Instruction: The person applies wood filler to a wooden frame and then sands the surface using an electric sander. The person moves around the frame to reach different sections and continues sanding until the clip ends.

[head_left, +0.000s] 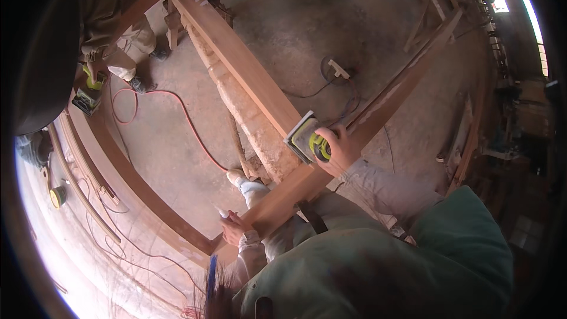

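Note:
My right hand (341, 152) grips a green and black electric sander (310, 138). The sander is tilted so that its flat square pad leans against the end of a long reddish-brown wooden beam (239, 53), where it meets the near crosspiece (289, 195) of a large wooden frame. Lower down, my left hand (235, 228) is closed at the edge of that crosspiece. A small whitish pointed thing sticks out past its fingers, too small to name. The palm side of this hand is hidden.
At the left, another person's hand holds a second green sander (87, 97) over the frame's curved side (127, 165). A red cord (192, 121) runs across the concrete floor to a power strip (339, 70). Wooden strips (82, 159) and a tape roll (58, 197) lie at the left.

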Available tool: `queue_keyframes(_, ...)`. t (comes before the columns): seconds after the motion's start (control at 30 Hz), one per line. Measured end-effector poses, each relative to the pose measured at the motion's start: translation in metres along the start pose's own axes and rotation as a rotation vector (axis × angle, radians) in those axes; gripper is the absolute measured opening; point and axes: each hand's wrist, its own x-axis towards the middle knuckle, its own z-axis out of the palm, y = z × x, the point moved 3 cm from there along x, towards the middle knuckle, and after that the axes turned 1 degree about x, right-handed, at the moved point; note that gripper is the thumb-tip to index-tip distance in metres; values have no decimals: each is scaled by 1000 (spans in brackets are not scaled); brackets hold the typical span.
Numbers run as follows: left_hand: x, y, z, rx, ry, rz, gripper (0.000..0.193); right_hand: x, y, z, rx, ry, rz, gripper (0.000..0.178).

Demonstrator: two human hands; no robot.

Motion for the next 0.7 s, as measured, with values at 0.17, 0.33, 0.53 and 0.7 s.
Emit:
queue_keyframes(0.17,0,-9,5,-10,-37,21,28,-29,-2,-4,5,65,62,68)
queue_keyframes(0.33,1,-4,-2,-23,1,-6,27,61,-40,-1,7,102,-61,65)
queue_keyframes(0.53,0,-13,6,-61,-13,0,27,207,-116,2,-46,68,-20,64)
queue_keyframes(0.7,2,-9,10,-63,9,21,25,270,-141,-7,-39,161,-10,62)
